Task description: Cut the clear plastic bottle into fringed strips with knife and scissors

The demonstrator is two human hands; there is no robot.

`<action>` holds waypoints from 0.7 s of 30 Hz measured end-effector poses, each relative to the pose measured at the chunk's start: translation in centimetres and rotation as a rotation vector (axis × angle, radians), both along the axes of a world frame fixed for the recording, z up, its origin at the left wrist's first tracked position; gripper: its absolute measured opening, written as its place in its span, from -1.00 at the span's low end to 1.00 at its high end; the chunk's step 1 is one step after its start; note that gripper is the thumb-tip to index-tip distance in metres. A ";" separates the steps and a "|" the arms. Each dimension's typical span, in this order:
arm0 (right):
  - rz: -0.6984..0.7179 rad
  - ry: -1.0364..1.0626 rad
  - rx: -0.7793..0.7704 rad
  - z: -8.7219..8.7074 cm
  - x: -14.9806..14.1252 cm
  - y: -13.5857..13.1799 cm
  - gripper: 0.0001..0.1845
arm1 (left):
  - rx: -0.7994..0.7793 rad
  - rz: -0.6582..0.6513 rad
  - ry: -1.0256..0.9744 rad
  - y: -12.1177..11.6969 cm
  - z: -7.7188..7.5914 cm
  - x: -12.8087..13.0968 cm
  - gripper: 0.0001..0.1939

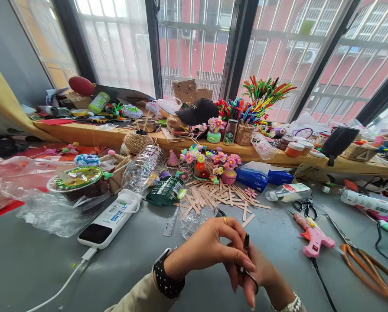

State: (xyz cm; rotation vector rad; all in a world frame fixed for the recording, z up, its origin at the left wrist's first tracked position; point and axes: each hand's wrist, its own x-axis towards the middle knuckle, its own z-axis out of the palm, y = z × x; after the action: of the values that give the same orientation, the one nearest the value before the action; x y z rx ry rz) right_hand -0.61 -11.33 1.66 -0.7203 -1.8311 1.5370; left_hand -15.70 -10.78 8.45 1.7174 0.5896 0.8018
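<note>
My right hand [260,264] is closed on a small pair of dark scissors [246,242]. One dark end points up between the hands, and a finger sits by a ring handle lower down. My left hand [207,245], with a watch at its wrist, crosses over toward the right one. Its fingers are bent and pressed together against the right hand; what they pinch, if anything, is hidden. Just behind the left hand lies a clear cut plastic piece [194,214], partly covered. Wooden craft sticks [210,195] are scattered beyond it.
On the right lie a pink glue gun [314,236], large brown-handled scissors [364,264] and black-handled scissors [306,209]. A white power bank [111,221] with a cable, a green bottle piece [164,190] and a ruler [170,223] are left. Craft supplies crowd the ledge [177,145].
</note>
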 end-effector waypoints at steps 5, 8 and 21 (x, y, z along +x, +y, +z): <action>0.076 0.063 -0.092 0.0 0.0 0.3 -0.48 | 0.123 0.084 0.070 -0.2 0.3 -0.1 -0.82; -0.094 0.166 -0.137 -0.3 -0.1 0.8 -0.52 | 0.355 0.331 0.264 0.1 0.4 -0.8 -0.72; -0.619 0.085 -0.152 0.7 -0.8 1.1 -0.61 | 0.330 0.664 0.717 2.0 -0.7 -3.6 -0.78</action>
State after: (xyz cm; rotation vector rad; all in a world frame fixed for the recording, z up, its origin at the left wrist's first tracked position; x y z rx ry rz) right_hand -1.44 -10.21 2.36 -1.1442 -1.2646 1.2674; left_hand -19.30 -8.82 7.79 2.1431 1.6510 0.7358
